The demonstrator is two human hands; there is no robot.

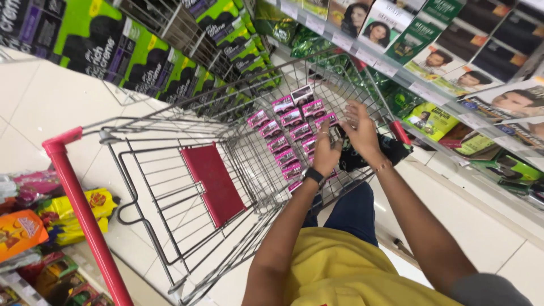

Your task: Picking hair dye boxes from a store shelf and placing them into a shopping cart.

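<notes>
Hands work inside the wire trolley (170,130): left hand (327,152) loosely curled and right hand (361,131) spread wide, both over pink boxes (286,139) lying in rows on its floor. What either grips, I cannot tell. Many boxes are already laid; shelf (453,90) beside the trolley holds other packs.

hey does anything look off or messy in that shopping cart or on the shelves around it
Nothing stands out. The small pink boxes lie in tidy rows in the wire cart, both hands, left hand and right hand, reaching in over them. The shelf boxes stand orderly; nothing looks spilled or damaged.
</notes>
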